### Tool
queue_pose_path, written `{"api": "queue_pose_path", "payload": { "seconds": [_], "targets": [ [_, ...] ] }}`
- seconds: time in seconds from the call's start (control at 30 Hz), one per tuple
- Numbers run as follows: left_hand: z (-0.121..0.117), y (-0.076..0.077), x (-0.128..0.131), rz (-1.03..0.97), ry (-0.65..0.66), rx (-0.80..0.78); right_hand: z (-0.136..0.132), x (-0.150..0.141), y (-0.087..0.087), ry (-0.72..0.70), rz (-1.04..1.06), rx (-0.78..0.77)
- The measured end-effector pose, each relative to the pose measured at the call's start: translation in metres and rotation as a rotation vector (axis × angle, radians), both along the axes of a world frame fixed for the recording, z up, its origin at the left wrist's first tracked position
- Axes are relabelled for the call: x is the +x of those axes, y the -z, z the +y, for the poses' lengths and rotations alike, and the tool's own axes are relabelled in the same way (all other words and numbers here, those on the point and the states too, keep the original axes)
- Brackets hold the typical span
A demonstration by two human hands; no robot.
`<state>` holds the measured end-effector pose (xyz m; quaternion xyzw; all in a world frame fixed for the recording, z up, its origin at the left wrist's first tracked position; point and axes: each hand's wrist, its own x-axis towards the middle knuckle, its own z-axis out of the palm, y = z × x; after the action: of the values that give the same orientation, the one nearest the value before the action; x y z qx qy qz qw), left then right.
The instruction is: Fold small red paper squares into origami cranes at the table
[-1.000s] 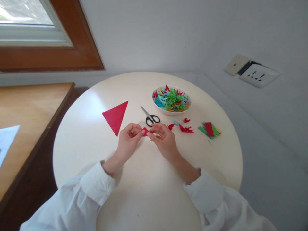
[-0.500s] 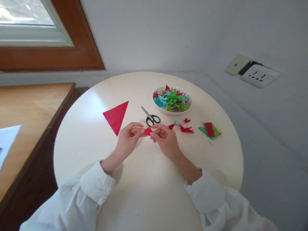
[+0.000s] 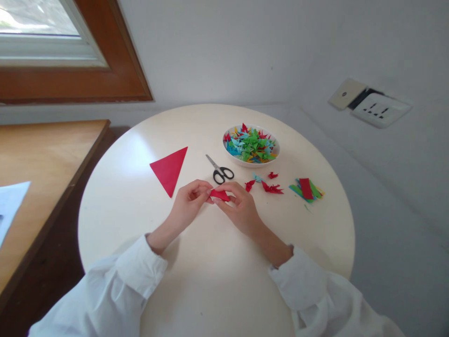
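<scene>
Evidently, the left hand and right hand pinch the small red paper between them, which looks light, thin and easily creased, best gripped lightly by its edges.

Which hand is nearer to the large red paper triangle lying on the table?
Left. The left hand is just right of the large red paper triangle, on the wearer's side; the right hand is farther right, past the left one.

You are in a plain room's corner, home or office unclear: a wood-framed window, wall socket, round white worktop and wooden worktop show around you.
</scene>
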<state>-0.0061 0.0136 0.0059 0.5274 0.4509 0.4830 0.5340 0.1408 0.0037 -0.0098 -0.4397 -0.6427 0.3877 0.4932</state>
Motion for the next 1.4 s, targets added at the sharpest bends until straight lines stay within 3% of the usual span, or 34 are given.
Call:
{"api": "queue_pose_path", "payload": {
  "seconds": [0.2,0.47,0.83,1.13,1.4],
  "targets": [
    [-0.0018,-0.0038,0.0003,0.067,0.006,0.043,0.0013,0.001,-0.0008,0.053,-0.042,0.048],
    [-0.0053,-0.0062,0.0022,0.12,-0.067,0.089,0.001,-0.0008,-0.0001,0.025,0.078,-0.077],
    [-0.007,-0.0027,0.0025,0.151,-0.021,0.164,0.0036,-0.0035,0.0021,0.014,0.17,-0.119],
    [-0.0028,-0.0013,0.0031,-0.044,-0.001,-0.107,0.0017,-0.0021,0.0015,0.1,-0.019,0.034],
    [-0.0046,-0.0054,0.0025,-0.014,0.019,-0.143,0.0021,-0.0009,0.0018,0.09,-0.081,0.106]
  ]
}}
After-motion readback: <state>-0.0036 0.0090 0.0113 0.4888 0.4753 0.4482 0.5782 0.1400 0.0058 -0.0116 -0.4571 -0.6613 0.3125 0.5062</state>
